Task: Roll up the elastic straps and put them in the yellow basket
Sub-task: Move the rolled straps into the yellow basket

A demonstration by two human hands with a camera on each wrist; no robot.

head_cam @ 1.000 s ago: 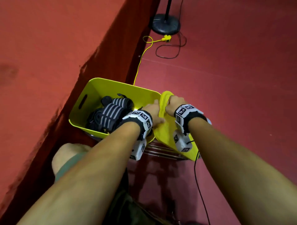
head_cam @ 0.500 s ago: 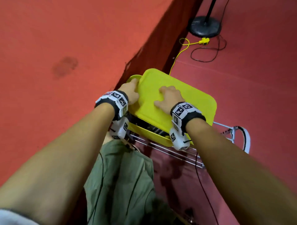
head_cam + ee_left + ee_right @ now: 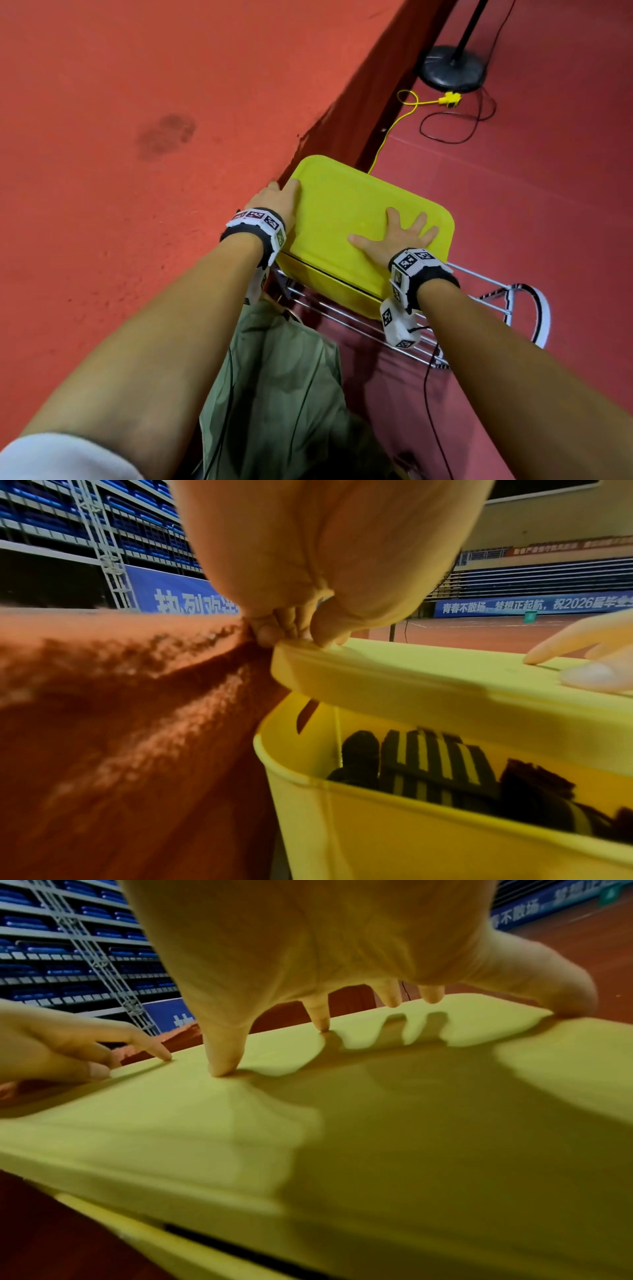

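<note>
A yellow lid (image 3: 352, 205) lies over the yellow basket (image 3: 329, 286), with a narrow dark gap along the near side. My left hand (image 3: 286, 192) grips the lid's left edge, thumb on top and fingers curled at the corner (image 3: 294, 637). My right hand (image 3: 404, 222) presses flat on the lid's right part with fingers spread; in the right wrist view its fingertips (image 3: 222, 1069) touch the lid (image 3: 342, 1137). Under the raised lid (image 3: 411, 680), rolled black-and-grey striped straps (image 3: 438, 767) lie inside the basket (image 3: 377, 837).
The basket stands on a chrome wire rack (image 3: 376, 330) beside a red raised platform (image 3: 137, 137). A black fan base (image 3: 452, 68), a yellow cord (image 3: 407, 109) and a thin black cable (image 3: 455, 130) lie on the floor beyond. My green-trousered leg (image 3: 281, 377) is below.
The lid went from upright beside the open basket to lying over it. My right hand has spread flat on top; my left hand has moved to the lid's left edge.
</note>
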